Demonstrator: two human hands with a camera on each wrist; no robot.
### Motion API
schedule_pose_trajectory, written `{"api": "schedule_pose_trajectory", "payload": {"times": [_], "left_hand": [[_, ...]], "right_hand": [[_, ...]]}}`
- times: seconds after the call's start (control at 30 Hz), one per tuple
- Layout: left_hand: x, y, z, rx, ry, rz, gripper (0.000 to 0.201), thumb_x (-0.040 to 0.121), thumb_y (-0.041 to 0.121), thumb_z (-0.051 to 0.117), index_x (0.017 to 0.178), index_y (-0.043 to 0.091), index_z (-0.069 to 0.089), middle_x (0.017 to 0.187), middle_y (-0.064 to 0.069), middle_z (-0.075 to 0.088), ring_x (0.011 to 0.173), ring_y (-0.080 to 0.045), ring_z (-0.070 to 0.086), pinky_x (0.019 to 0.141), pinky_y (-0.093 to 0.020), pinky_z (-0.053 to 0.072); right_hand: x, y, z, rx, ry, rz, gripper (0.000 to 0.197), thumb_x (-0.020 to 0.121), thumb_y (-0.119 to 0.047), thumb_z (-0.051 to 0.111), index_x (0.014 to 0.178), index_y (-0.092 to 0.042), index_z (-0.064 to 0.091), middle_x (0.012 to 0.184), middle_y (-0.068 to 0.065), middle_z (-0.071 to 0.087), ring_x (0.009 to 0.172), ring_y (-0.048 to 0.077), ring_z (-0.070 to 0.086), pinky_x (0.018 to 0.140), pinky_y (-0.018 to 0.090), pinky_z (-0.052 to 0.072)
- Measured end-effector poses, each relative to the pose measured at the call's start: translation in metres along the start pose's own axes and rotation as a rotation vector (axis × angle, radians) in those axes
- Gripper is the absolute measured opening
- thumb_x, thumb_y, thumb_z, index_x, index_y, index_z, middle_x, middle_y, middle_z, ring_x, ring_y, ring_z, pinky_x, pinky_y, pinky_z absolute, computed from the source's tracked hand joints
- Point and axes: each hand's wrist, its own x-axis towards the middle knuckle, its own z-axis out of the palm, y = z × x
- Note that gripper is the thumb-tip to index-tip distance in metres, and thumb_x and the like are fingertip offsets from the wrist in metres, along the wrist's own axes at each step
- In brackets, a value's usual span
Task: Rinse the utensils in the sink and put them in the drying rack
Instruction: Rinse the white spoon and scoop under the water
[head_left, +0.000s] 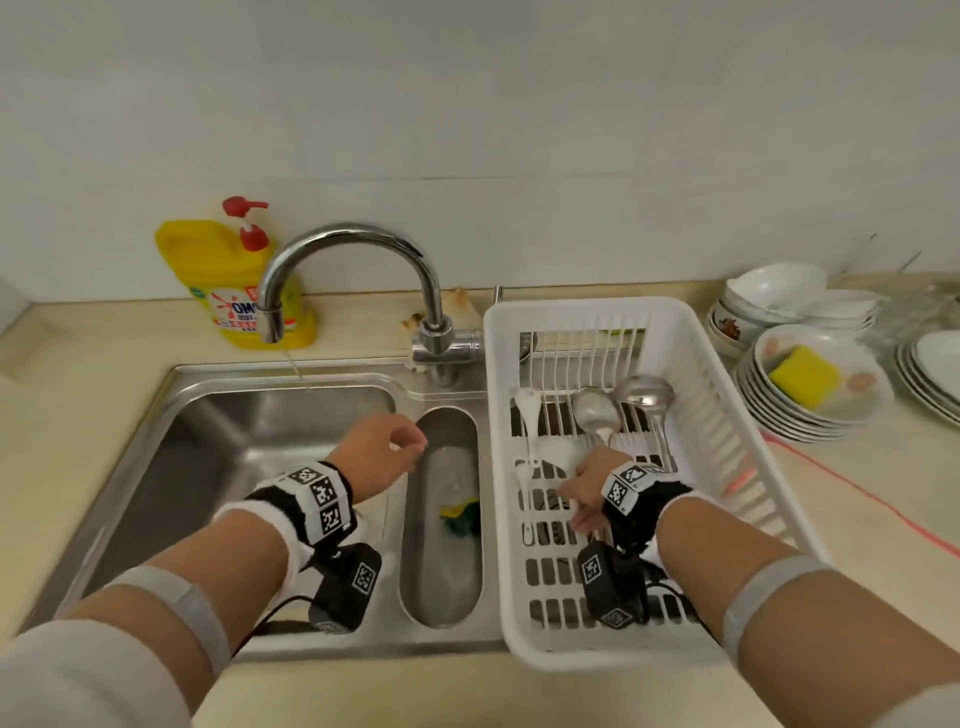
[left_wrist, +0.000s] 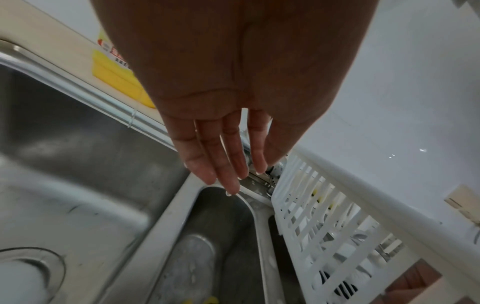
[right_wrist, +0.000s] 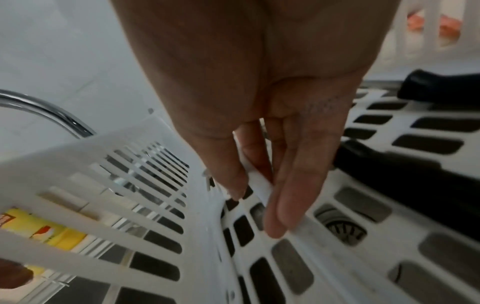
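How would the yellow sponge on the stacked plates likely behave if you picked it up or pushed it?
The yellow sponge is probably light and squashy. Lying flat in the top plate, it should slide, not roll.

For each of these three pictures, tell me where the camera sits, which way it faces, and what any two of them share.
Head: worn on the head, looking down at the sink and rack; both forearms and hands show.
Left wrist: under the left hand, looking along straight fingers at the sink divider.
Right wrist: under the right hand, looking into the rack, fingers pinching a white spoon.
Shared: all three show the rack and the yellow bottle.
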Motion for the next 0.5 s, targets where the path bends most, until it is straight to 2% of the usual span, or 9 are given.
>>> {"api": "schedule_pose_trajectory", "payload": {"times": [0.07, 0.13, 0.23, 0.3, 0.37, 0.43, 0.5], "left_hand": [[-0.003, 0.0, 0.0, -0.029, 0.013, -0.03, 0.009, 0.095, 0.016, 0.06, 0.097, 0.018, 0.069, 0.095, 0.003, 0.071, 0.083, -0.014, 0.073, 0.073, -0.027, 0.053], [-0.005, 0.0, -0.001, -0.045, 0.031, -0.047, 0.009, 0.095, 0.019, 0.061, 0.098, 0.019, 0.069, 0.095, 0.005, 0.071, 0.082, -0.012, 0.073, 0.075, -0.028, 0.055], [-0.007, 0.001, -0.001, -0.084, 0.05, -0.074, 0.009, 0.096, 0.019, 0.061, 0.099, 0.017, 0.069, 0.095, 0.004, 0.071, 0.081, -0.011, 0.074, 0.074, -0.028, 0.054], [-0.007, 0.001, 0.0, -0.098, 0.057, -0.083, 0.01, 0.096, 0.017, 0.06, 0.1, 0.014, 0.069, 0.096, 0.002, 0.07, 0.081, -0.012, 0.074, 0.068, -0.023, 0.051], [-0.008, 0.001, 0.0, -0.108, 0.056, -0.085, 0.01, 0.096, 0.016, 0.06, 0.1, 0.013, 0.069, 0.097, 0.001, 0.07, 0.079, -0.012, 0.074, 0.065, -0.02, 0.049], [-0.009, 0.001, -0.002, -0.121, 0.055, -0.089, 0.009, 0.096, 0.015, 0.06, 0.099, 0.013, 0.069, 0.097, 0.001, 0.07, 0.079, -0.012, 0.074, 0.064, -0.02, 0.049], [-0.01, -0.001, -0.005, -0.135, 0.06, -0.096, 0.009, 0.096, 0.015, 0.059, 0.099, 0.013, 0.068, 0.096, 0.003, 0.069, 0.079, -0.012, 0.073, 0.065, -0.021, 0.049]], "right_hand": [[0.008, 0.004, 0.005, 0.01, -0.025, -0.005, 0.03, 0.089, -0.023, 0.071, 0.104, 0.003, 0.066, 0.083, 0.018, 0.076, 0.075, 0.029, 0.076, 0.072, 0.041, 0.063], [0.013, 0.009, 0.009, 0.038, -0.009, -0.026, 0.035, 0.087, -0.016, 0.07, 0.115, 0.004, 0.063, 0.096, 0.018, 0.072, 0.076, 0.027, 0.075, 0.062, 0.033, 0.062], [0.015, 0.012, 0.011, -0.005, 0.012, -0.037, 0.046, 0.082, -0.017, 0.071, 0.122, 0.003, 0.06, 0.107, 0.019, 0.067, 0.083, 0.028, 0.073, 0.063, 0.033, 0.063], [0.013, 0.009, 0.012, -0.024, 0.008, -0.04, 0.044, 0.085, -0.017, 0.072, 0.122, 0.002, 0.059, 0.105, 0.017, 0.067, 0.081, 0.026, 0.072, 0.058, 0.029, 0.06], [0.009, 0.006, 0.011, -0.177, 0.041, -0.037, 0.042, 0.084, -0.031, 0.077, 0.113, -0.007, 0.06, 0.093, 0.008, 0.066, 0.079, 0.022, 0.068, 0.059, 0.027, 0.055], [0.004, 0.001, 0.009, -0.337, 0.078, -0.041, 0.042, 0.081, -0.042, 0.078, 0.103, -0.013, 0.057, 0.082, 0.001, 0.062, 0.075, 0.018, 0.062, 0.06, 0.026, 0.051], [-0.003, -0.007, 0.006, -0.425, 0.112, -0.056, 0.038, 0.084, -0.042, 0.074, 0.101, -0.013, 0.057, 0.078, 0.0, 0.06, 0.073, 0.017, 0.062, 0.061, 0.028, 0.053]]}}
